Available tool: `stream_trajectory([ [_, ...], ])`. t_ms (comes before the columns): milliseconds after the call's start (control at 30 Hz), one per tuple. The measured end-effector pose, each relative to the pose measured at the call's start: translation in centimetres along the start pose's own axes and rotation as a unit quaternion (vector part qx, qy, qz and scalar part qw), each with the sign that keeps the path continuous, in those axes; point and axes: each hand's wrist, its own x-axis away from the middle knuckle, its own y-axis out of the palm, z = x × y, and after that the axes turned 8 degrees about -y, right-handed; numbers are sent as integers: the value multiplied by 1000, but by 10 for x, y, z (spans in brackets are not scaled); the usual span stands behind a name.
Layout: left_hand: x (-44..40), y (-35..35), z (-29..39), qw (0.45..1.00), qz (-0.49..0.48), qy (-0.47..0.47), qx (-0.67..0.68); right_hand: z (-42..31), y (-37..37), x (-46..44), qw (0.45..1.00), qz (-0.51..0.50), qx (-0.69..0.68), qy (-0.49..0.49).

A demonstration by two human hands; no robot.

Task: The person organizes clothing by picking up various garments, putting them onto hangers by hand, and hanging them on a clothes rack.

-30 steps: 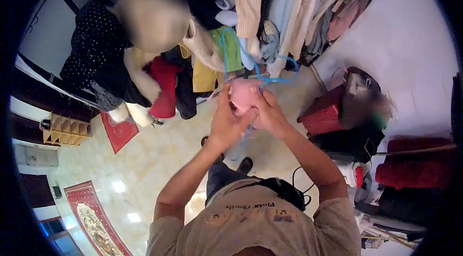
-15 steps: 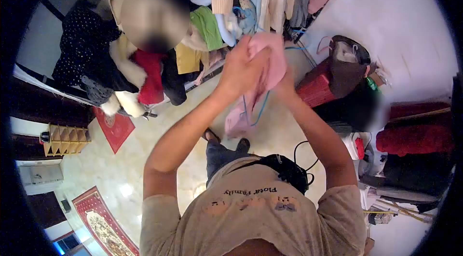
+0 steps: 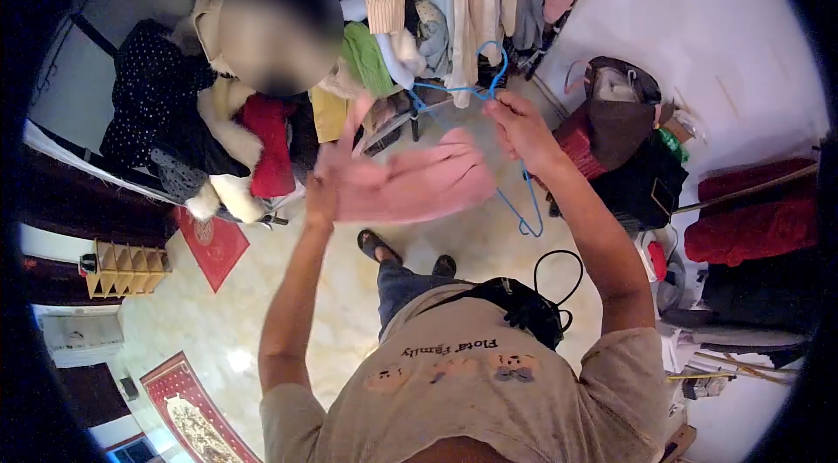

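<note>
My left hand [image 3: 321, 197] is closed on one end of a pink garment [image 3: 419, 182], which stretches sideways in front of me and is slightly blurred. My right hand [image 3: 526, 133] grips a blue hanger [image 3: 493, 89] just below its hook. One arm of the hanger points left toward the hung clothes, the other down past my wrist. The garment covers part of the hanger's lower bar; whether it touches the bar I cannot tell.
A clothes rack ahead carries several garments, among them a green one [image 3: 367, 57] and a red one [image 3: 269, 144]. Bags [image 3: 620, 105] stand at the right wall. Red rugs [image 3: 212, 245] lie on the floor at left, near a wooden shelf [image 3: 131, 269].
My hands have moved apart. The pink garment, bunched between both hands before, has gone left with my left hand and spread out. The blue hanger now shows clearly in my right hand.
</note>
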Motion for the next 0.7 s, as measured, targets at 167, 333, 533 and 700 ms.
stream_trajectory([
  [167, 114, 18, 70, 948, -41, -34, -314, -42, 12, 10, 989, -106, 45, -93],
  [333, 124, 58, 172, 953, -8, 292, 77, -92, 20, 30, 985, -151, -68, -43],
  [533, 109, 90, 221, 943, -46, 320, 77, -122, 0, 49, 986, -114, -116, -46],
  [700, 101, 78, 252, 937, -34, 324, 128, -119, -25, 61, 993, -42, -87, -60],
])
